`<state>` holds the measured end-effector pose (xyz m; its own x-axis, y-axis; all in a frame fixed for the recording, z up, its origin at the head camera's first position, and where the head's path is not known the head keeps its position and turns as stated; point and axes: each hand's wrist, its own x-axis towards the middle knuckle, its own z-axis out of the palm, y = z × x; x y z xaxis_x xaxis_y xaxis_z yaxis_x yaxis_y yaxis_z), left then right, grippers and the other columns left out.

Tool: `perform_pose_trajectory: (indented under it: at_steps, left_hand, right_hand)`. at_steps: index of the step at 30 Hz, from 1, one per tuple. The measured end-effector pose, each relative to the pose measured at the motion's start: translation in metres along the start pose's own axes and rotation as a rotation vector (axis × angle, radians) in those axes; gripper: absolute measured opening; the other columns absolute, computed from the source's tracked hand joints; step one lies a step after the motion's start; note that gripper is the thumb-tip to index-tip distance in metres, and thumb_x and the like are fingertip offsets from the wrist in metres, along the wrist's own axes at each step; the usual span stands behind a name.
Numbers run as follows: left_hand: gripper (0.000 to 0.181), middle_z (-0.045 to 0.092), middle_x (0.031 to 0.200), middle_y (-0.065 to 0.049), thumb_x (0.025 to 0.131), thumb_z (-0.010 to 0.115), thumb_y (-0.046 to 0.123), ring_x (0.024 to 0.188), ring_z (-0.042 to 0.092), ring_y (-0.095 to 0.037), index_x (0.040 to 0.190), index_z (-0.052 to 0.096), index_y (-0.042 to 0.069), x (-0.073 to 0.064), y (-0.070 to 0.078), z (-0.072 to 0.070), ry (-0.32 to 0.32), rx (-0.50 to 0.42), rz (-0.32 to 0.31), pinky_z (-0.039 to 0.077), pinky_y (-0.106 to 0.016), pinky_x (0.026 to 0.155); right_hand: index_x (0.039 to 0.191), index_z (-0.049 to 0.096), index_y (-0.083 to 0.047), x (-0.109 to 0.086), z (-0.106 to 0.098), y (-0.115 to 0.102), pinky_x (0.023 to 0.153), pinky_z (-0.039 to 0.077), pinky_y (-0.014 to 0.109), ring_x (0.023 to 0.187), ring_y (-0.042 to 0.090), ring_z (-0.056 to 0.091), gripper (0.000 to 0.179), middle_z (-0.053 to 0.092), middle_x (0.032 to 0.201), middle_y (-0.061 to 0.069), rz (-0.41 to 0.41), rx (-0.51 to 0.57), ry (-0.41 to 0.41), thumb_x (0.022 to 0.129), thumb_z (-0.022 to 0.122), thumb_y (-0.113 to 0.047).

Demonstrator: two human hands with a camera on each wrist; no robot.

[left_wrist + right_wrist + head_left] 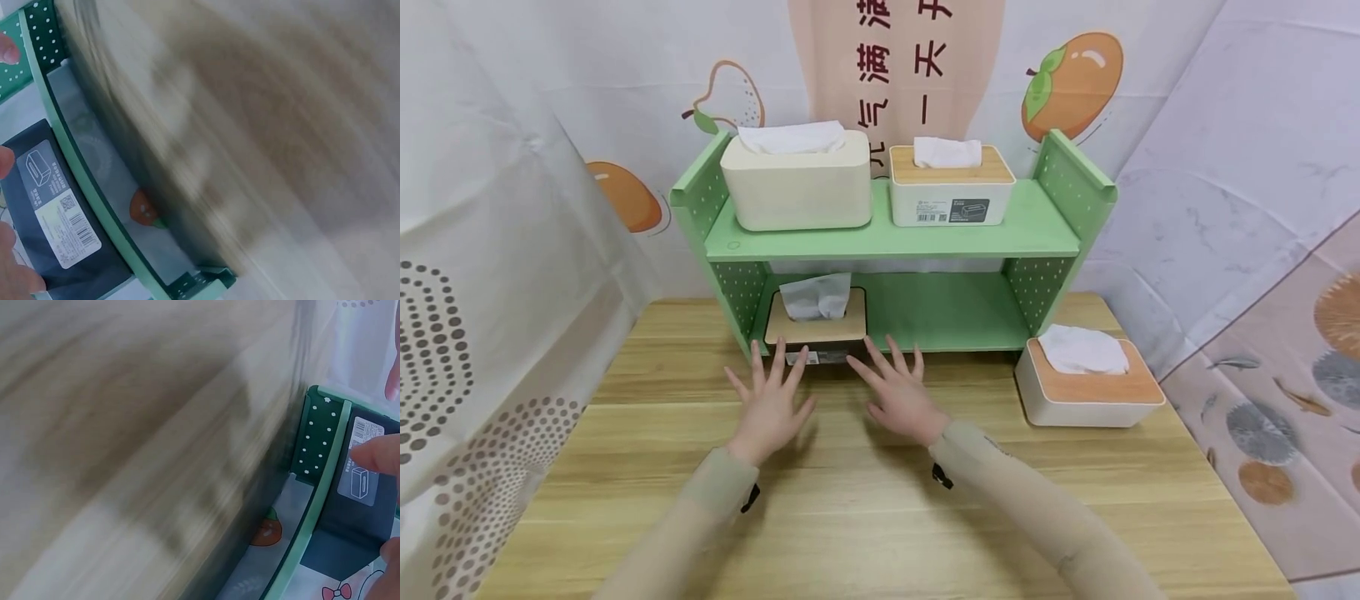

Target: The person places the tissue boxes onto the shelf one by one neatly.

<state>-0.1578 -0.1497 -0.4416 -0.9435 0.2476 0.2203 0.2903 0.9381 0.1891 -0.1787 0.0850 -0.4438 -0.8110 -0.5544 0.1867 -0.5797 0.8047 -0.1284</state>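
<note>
A black tissue box [808,330] with a light wood lid and a tissue standing out of it sits at the left end of the lower shelf. My left hand [771,412] is spread with straight fingers before its left front, fingertips over the lower front edge in the head view. My right hand [904,403], fingers also spread, is at its right front corner. In the right wrist view a fingertip overlaps the label on the box's dark front [334,540]. The left wrist view shows the labelled front [69,212] with fingers at the left edge. Whether either hand touches the box, I cannot tell.
The green two-level shelf [947,242] stands on a wooden table [865,533]. On top are a cream tissue box [801,192] and a white one with a wood lid [943,196]. Another white box with an orange-brown lid [1086,404] stands right of the shelf.
</note>
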Motion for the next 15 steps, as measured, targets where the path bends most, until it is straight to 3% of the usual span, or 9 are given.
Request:
perform_pose_trajectory:
  at_steps: [9,15]
  left_hand:
    - [0.081,0.005,0.159,-0.018,0.087,0.061,0.047,0.138,-0.01,-0.056,0.152,0.021,0.02,0.022,-0.011,-0.001,-0.023,0.034,-0.058,-0.007,-0.083,0.091]
    - [0.082,0.001,0.159,-0.018,0.089,0.055,0.052,0.139,-0.015,-0.051,0.153,0.015,0.022,0.035,-0.014,-0.002,-0.085,0.056,-0.092,-0.011,-0.081,0.092]
  right_hand:
    - [0.151,0.022,-0.03,0.025,-0.002,-0.004,0.107,0.006,0.069,0.145,0.038,0.008,0.081,0.005,0.161,0.005,0.046,-0.069,-0.057,0.085,0.069,-0.031]
    - [0.151,0.023,-0.029,0.039,-0.004,-0.004,0.108,0.006,0.068,0.144,0.038,0.011,0.08,0.008,0.16,0.005,0.078,-0.072,-0.078,0.086,0.07,-0.03]
